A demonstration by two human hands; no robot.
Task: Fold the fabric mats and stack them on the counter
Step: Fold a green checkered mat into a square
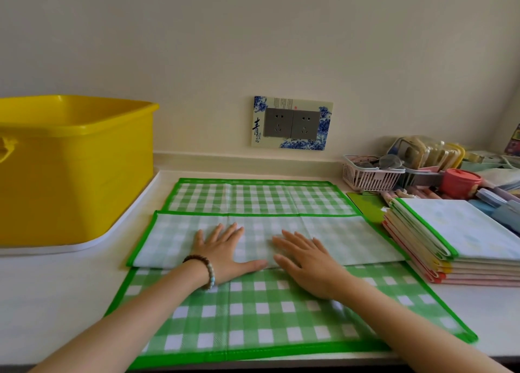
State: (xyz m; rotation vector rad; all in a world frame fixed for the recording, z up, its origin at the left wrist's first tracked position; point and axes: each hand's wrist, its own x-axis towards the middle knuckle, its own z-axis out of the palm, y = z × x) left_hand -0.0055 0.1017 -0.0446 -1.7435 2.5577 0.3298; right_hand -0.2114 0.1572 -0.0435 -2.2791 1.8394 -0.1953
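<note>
Left hand [222, 253] and right hand [306, 265] press flat on the folded mat [253, 316], grip open. I'd smooth outward so the crease comes out straight.

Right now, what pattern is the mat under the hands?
Green-and-white gingham mat with a solid green border, clearest in the head view.
</note>
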